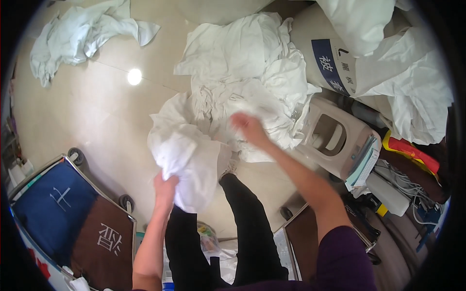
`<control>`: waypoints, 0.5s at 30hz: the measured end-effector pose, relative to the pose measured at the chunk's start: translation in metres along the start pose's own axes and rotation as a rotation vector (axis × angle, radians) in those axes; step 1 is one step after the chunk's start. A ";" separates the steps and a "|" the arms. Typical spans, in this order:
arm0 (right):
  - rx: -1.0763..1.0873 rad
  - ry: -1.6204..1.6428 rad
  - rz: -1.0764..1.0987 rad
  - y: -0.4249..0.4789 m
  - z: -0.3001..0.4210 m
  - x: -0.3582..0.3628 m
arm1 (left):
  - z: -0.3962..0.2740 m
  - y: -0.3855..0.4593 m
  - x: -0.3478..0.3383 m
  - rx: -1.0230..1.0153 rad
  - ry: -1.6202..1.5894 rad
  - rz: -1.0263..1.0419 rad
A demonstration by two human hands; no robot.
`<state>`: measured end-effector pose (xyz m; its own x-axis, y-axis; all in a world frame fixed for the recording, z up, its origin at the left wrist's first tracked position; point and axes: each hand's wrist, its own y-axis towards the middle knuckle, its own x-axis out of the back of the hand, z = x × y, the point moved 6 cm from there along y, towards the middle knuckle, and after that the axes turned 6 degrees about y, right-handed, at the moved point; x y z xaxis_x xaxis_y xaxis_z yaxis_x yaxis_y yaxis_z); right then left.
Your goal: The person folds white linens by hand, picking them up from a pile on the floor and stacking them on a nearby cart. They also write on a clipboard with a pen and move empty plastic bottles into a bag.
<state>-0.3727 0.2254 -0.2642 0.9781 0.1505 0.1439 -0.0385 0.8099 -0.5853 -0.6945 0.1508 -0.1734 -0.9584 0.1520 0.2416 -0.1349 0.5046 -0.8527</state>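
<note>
My left hand grips a bunched white cloth, which hangs in front of my legs and hides one foot. My right hand is blurred by motion above a heap of white linen on the floor. Its fingers look curled, but whether any cloth is between them cannot be made out. The held cloth reaches up against the near left side of the heap, so where one ends and the other begins is unclear.
Another crumpled white cloth lies on the tiled floor. To the right are a beige plastic stool and a large linen bag bearing writing. Wheeled carts with fabric bags flank my legs; cables lie at right.
</note>
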 end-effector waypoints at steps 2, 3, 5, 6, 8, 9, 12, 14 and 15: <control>-0.029 -0.458 -0.240 0.079 -0.022 0.068 | 0.042 0.009 0.048 -0.012 -0.011 -0.164; 0.069 -0.482 -0.339 0.114 -0.021 0.089 | 0.062 0.014 0.066 -0.044 0.026 -0.248; 0.211 -0.653 -0.549 0.175 -0.029 0.125 | 0.022 0.006 0.064 -0.162 0.116 -0.348; 0.206 -0.476 -0.619 0.197 -0.026 0.130 | 0.011 0.005 0.061 -0.227 0.055 -0.363; 0.094 -0.270 -0.627 0.228 -0.030 0.123 | 0.013 0.018 0.058 -0.258 0.205 -0.225; -0.020 -0.254 -0.580 0.234 -0.039 0.124 | 0.015 0.027 0.052 -0.272 0.276 -0.135; 0.090 -0.238 -0.501 0.201 -0.022 0.067 | -0.004 0.031 0.021 -0.110 -0.012 0.029; 0.339 -0.396 -0.369 0.119 0.034 0.008 | -0.020 0.029 0.003 -0.036 -0.259 0.140; 0.321 -0.297 -0.235 0.070 0.056 -0.029 | -0.025 0.027 -0.006 -0.018 -0.335 0.183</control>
<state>-0.4157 0.3097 -0.2646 0.8691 0.0603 0.4909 0.0692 0.9679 -0.2415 -0.6865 0.1849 -0.1863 -0.9957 -0.0441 -0.0814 0.0476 0.5100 -0.8589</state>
